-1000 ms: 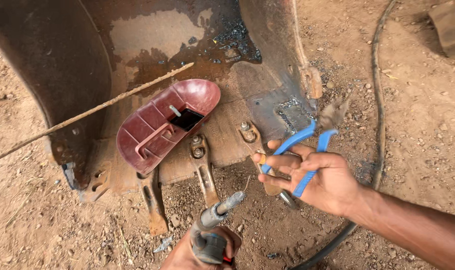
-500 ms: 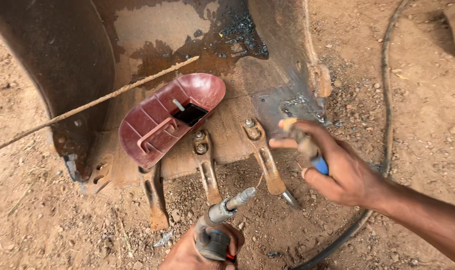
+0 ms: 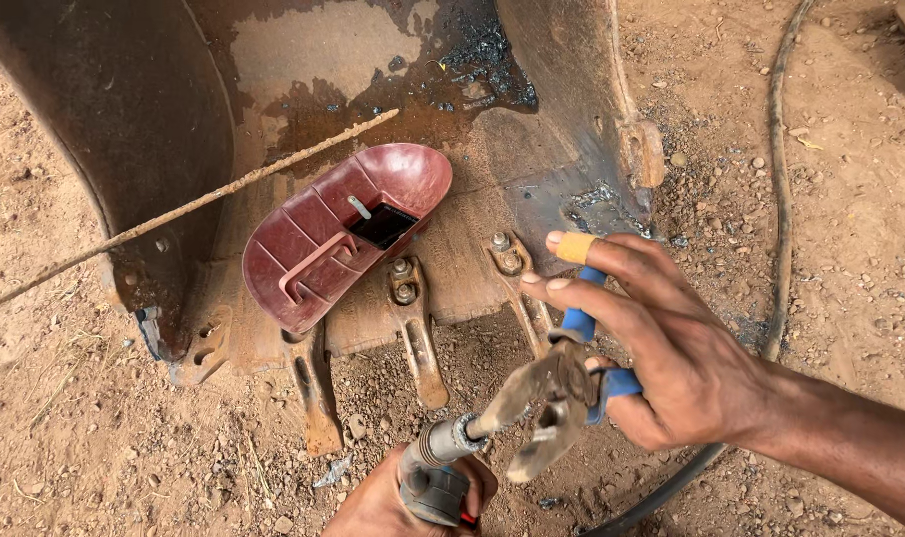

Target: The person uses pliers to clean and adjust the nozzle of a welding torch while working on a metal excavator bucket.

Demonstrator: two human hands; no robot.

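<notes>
1. While the right hand (image 3: 671, 348) is gripping the blue-handled pliers (image 3: 562, 393), its first two fingers are stretching out straight and the others are curling around the handles; one fingertip is wearing an orange wrap.
2. The pliers' rusty jaws are pointing down and to the left, with one jaw touching the tip of the welding electrode holder (image 3: 438, 462).
3. The left hand (image 3: 393, 502) is wrapping tightly around the grey grip of that holder at the bottom edge of the view, with the metal nose pointing up and to the right toward the pliers.
4. A rusty excavator bucket (image 3: 124, 119) is lying on the dirt ground (image 3: 75, 447), filling the upper part of the view, its worn teeth (image 3: 418, 353) pointing toward the person.
5. A dark red welding face shield (image 3: 343, 234) is resting inside-up on the bucket's lip (its small dark window is showing), just left of the right hand.
6. A thin rusty rod (image 3: 184, 211) is slanting across the bucket from the left edge, above the shield.
7. A black cable (image 3: 779, 179) is running over the ground along the right side, passing under the right forearm.
</notes>
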